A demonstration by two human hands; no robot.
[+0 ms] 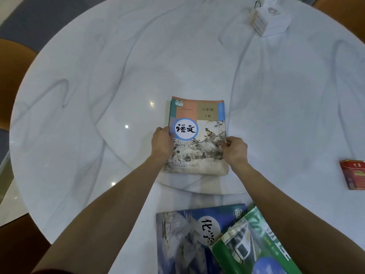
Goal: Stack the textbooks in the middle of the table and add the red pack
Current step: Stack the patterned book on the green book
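Observation:
A textbook with an orange, tan and painted cover (199, 123) lies flat in the middle of the round white table (98, 86), on top of another book whose green edge shows at its left side. My left hand (162, 143) grips its left edge and my right hand (236, 150) pinches its right edge. A blue textbook (181, 238) lies at the near edge, with a green textbook (254, 242) overlapping its right side. The red pack (353, 174) sits flat at the far right of the table.
A white box (270, 20) stands at the far right of the table. Brown chairs (11, 80) curve around the left side. The table's near-left rim drops to a tiled floor (9, 196).

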